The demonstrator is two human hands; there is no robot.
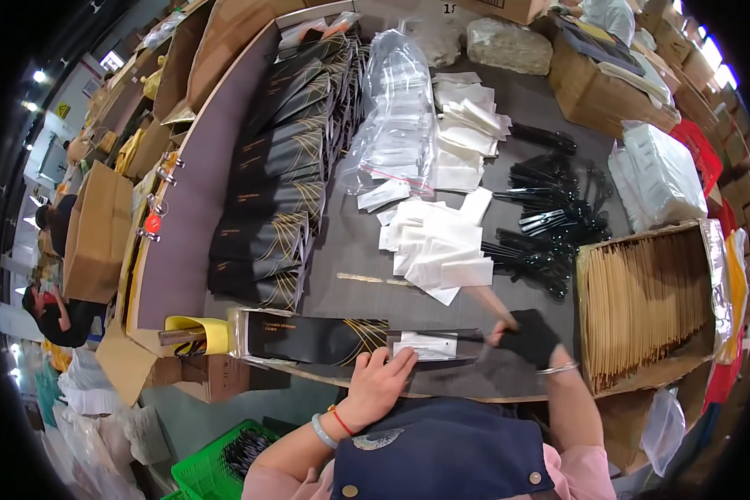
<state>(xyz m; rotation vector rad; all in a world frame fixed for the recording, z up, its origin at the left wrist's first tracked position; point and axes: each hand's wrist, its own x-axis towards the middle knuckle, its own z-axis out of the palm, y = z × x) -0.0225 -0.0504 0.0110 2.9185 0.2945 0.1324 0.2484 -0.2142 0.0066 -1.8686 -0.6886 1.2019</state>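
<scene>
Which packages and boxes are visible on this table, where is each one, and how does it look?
Black sleeve package: under the left hand, long, flat, black with gold lines.
Stack of black packages: table's left side, overlapping row, black and gold.
Clear plastic bag: upper centre, transparent, holding white packets.
Cardboard box: right of the right hand, brown, filled with tan sticks.

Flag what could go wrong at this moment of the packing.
1. The long black pouch lies at the table's near edge, pinned only by the left hand; it may slide off if that hand lifts.
2. The right hand wears a dark glove and holds thin items at the pouch mouth; they could snag or miss the opening.
3. The loose white napkins sit close to the working spot and might get swept aside.
</scene>
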